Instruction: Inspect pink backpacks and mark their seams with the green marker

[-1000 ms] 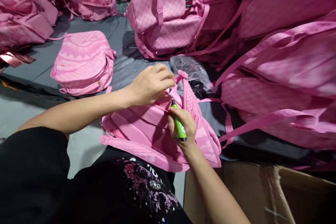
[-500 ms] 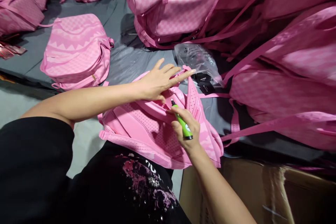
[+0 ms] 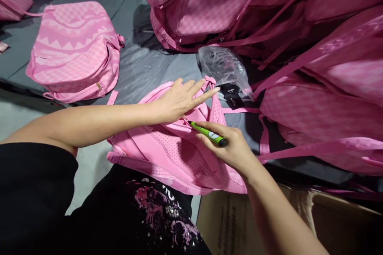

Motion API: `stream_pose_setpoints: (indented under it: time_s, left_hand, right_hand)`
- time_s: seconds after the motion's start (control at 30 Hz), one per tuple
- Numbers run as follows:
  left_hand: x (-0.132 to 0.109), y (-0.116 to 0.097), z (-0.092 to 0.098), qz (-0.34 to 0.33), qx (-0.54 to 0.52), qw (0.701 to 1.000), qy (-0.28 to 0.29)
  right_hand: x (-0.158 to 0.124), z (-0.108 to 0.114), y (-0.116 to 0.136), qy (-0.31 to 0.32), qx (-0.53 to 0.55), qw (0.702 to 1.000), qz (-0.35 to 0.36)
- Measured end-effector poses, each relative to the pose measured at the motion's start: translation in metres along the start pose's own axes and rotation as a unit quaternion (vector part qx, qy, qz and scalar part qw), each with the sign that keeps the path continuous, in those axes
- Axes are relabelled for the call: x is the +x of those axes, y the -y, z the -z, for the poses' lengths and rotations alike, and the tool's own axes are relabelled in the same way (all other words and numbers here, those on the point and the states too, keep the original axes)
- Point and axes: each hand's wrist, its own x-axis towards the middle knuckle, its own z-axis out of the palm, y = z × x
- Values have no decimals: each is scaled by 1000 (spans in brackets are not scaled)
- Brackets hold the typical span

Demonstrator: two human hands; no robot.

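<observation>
A pink backpack (image 3: 179, 155) lies at the near edge of the grey-covered table, its dotted back panel and straps facing up. Across its upper part rests my left hand (image 3: 179, 101), palm down with fingers spread. My right hand (image 3: 229, 143) grips a green marker (image 3: 209, 133) with a black end. The marker's tip points left and touches or nearly touches the pink fabric just below my left hand; the exact contact is too small to tell.
Another pink backpack (image 3: 74, 53) lies at the left on the grey cover (image 3: 128, 63). More pink backpacks (image 3: 209, 8) crowd the back and right. A clear plastic bag (image 3: 223, 67) with black tags lies beyond my hands. A cardboard box (image 3: 233, 219) stands below the table edge.
My right hand has moved right and turned, so the marker lies flatter with its tip lower and farther left. My left hand has shifted slightly down. The camera view has shifted a little.
</observation>
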Motion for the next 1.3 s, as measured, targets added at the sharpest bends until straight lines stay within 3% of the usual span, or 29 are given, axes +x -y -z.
stream_pose_setpoints:
  time_s: [0.2,0.4,0.63,0.97,1.3]
  left_hand:
    - [7,2,-3,18,-33,999,28]
    - [14,7,-17,43,-71,996,19]
    - [19,15,-19,11,-75,996,52]
    - [20,21,-20,0,-64,996,56]
    - [19,19,-20,15,-75,996,53]
  right_hand:
    - [28,2,5,94,-88,992,6]
    - [27,-10,7,79,-246,966,36]
    - [22,-10,-2,63,-222,973,33]
    - [30,-10,-4,61,-118,991,8]
    - [33,-19,6,34,-159,986,-34]
